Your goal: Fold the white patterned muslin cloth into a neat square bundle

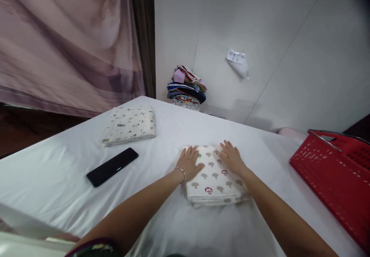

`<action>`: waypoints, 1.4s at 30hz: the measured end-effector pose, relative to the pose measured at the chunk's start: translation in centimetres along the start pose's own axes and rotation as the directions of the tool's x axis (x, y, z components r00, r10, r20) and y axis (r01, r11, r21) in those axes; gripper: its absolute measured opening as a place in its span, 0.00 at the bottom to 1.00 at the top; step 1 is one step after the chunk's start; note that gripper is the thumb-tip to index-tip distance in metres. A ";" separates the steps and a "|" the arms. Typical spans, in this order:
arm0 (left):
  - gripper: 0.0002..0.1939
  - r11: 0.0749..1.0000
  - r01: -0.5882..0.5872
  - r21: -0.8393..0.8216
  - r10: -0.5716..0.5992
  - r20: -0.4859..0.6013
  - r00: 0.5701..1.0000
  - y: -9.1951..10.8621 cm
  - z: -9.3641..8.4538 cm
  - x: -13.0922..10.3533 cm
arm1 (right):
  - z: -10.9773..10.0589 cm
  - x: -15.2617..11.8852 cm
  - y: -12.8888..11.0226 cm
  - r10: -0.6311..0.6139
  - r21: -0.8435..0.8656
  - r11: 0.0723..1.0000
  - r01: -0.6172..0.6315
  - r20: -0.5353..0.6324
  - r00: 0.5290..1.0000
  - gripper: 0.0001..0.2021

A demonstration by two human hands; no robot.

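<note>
A folded white cloth [212, 180] printed with grey and red mushrooms lies in front of me on the white-covered table. My left hand [189, 163] rests flat on its left side, fingers stretched out, a silver bangle at the wrist. On the cloth's upper right part lies my right hand [232, 158], palm down with its fingers apart. Neither hand grips anything. Farther left sits a second folded cloth [131, 124], cream with small dark prints. Between that cloth and my left forearm is a black phone [112, 167], lying flat.
A red plastic basket [332, 176] with a metal handle stands at the right. Beyond the far edge of the table [170, 114] rises a stack of folded clothes [187, 89]. A paper note [237, 60] hangs on the wall, and a pinkish curtain [72, 44] covers the left.
</note>
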State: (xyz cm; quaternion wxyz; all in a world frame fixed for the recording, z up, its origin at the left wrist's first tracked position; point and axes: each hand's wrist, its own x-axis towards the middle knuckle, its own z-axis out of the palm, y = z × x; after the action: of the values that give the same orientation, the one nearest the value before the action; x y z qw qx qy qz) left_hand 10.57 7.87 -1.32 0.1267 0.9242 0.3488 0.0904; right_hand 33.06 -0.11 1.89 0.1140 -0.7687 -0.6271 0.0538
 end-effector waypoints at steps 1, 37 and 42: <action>0.38 1.000 -0.004 0.001 0.004 -0.002 1.000 0.0 0.0 0.0 | 0.4 0.4 0.9 0.035 -0.009 0.999 -0.035 -0.014 0.999 0.29; 0.19 0.596 0.520 -0.612 -0.577 0.123 0.807 -4.8 -6.0 7.0 | -2.4 3.2 4.5 0.378 0.800 0.350 -0.487 0.355 0.855 0.23; 0.30 0.580 0.516 -0.630 -0.632 0.053 0.774 -5.5 -6.4 9.0 | -1.5 5.8 3.7 0.492 0.737 0.456 -0.499 0.259 0.831 0.38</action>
State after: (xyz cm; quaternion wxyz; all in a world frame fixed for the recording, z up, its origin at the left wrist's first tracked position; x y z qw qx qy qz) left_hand 12.24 18.95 3.83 0.4095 0.6550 0.5903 0.2340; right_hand 38.17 4.70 2.79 0.4121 -0.7882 -0.2890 0.3541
